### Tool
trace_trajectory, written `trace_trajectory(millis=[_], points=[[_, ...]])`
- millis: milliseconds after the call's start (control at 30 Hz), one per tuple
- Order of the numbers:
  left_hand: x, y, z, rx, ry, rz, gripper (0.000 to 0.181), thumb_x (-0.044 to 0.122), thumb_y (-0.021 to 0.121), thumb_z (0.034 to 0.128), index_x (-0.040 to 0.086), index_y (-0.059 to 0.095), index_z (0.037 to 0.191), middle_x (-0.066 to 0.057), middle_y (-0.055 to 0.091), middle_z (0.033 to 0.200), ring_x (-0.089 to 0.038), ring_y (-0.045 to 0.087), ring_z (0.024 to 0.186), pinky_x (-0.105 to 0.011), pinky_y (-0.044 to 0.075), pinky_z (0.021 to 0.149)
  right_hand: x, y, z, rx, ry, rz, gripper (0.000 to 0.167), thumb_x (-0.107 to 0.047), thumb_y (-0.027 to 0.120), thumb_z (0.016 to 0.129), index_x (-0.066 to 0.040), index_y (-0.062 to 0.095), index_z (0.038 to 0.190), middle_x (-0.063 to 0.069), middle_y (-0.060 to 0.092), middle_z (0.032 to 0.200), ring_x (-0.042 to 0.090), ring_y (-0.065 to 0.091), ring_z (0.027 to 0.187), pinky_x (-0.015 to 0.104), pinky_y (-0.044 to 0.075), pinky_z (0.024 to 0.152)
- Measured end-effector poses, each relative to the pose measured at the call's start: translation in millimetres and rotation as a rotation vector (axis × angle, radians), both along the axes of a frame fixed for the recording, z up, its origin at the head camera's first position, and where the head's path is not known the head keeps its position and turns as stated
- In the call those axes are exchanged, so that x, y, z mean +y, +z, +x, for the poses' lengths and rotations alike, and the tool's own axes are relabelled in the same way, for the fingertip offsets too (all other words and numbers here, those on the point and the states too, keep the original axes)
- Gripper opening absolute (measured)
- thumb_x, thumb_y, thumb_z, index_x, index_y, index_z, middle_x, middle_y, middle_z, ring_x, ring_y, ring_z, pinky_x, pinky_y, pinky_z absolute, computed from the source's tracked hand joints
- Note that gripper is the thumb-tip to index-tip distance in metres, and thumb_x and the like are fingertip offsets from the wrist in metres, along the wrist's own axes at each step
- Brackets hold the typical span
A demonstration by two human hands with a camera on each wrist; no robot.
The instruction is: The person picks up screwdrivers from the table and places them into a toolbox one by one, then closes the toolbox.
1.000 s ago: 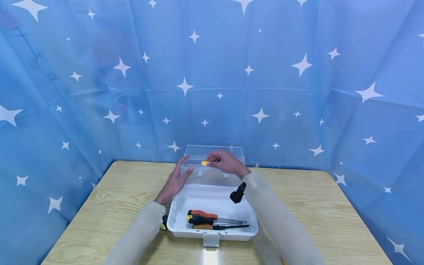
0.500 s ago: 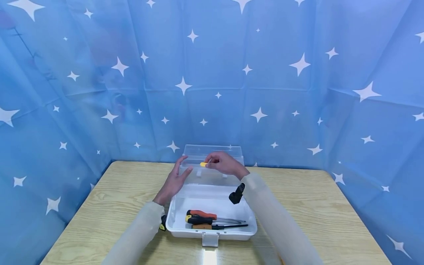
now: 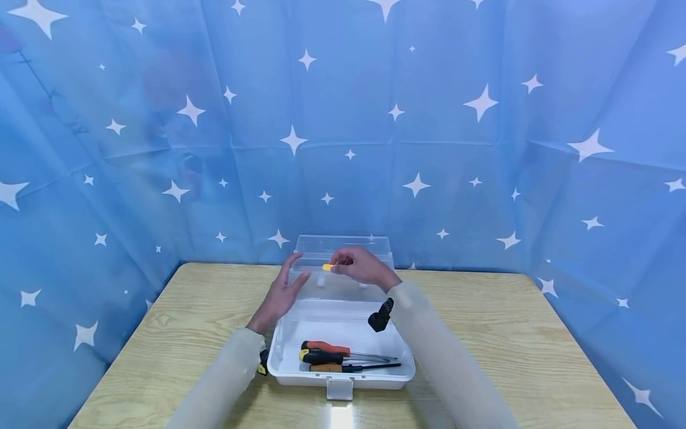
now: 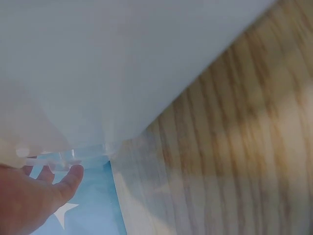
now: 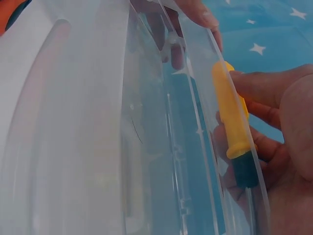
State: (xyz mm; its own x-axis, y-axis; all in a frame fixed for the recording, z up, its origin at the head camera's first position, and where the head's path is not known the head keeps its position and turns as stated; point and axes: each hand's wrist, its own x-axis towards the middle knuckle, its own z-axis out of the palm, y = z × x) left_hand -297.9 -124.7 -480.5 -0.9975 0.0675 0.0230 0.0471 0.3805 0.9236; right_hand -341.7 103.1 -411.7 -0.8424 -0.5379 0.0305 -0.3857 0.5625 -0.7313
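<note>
A white toolbox [image 3: 348,333] stands on the table with its clear lid [image 3: 343,290] raised at the back. My left hand [image 3: 281,295] holds the lid's left edge, thumb on the near side and fingers around it. Between thumb and fingers my right hand [image 3: 361,265] grips a screwdriver by its yellow handle [image 5: 230,107], close against the lid; its dark collar and thin metal shaft show through the clear plastic in the right wrist view. The tip is hidden. Inside the box lie a red-handled screwdriver [image 3: 329,347], a black-and-yellow one [image 3: 318,356] and an orange-brown one [image 3: 327,368].
A clear latch [image 3: 340,390] hangs from the box's front rim. Wooden tabletop [image 3: 509,333] extends to both sides. A blue curtain [image 3: 343,119] with white stars rises behind the table and along its sides. Small black wrist cameras [image 3: 380,316] hang beneath the sleeves.
The view has shifted slightly. The right hand stays at the lid with the screwdriver, perhaps a touch lower. The left hand keeps its place on the lid.
</note>
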Motion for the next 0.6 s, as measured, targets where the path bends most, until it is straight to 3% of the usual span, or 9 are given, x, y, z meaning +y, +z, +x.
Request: trace_trajectory(millis=[233, 600], points=[[0.0, -0.4, 0.8, -0.018, 0.008, -0.003, 0.086, 0.08, 0.048, 0.0835, 0.039, 0.023, 0.154, -0.004, 0.016, 0.166, -0.041, 0.029, 0.146, -0.067, 0.035, 0.107, -0.8, -0.1, 1.0, 0.005, 0.004, -0.002, 0.012, -0.018, 0.064, 0.098, -0.015, 0.073, 0.106, 0.0, 0.065, 0.094, 0.019, 0.055, 0.078, 0.029, 0.05, 0.073], [0.5, -0.8, 0.9, -0.005, 0.02, -0.014, 0.082, 0.081, 0.049, 0.0823, 0.043, 0.026, 0.151, -0.001, 0.015, 0.166, -0.037, 0.018, 0.151, -0.068, 0.024, 0.112, 0.4, -2.1, 2.2, -0.008, -0.003, -0.011, 0.012, -0.019, 0.063, 0.098, -0.015, 0.073, 0.103, 0.0, 0.067, 0.095, 0.02, 0.058, 0.082, 0.032, 0.051, 0.075]])
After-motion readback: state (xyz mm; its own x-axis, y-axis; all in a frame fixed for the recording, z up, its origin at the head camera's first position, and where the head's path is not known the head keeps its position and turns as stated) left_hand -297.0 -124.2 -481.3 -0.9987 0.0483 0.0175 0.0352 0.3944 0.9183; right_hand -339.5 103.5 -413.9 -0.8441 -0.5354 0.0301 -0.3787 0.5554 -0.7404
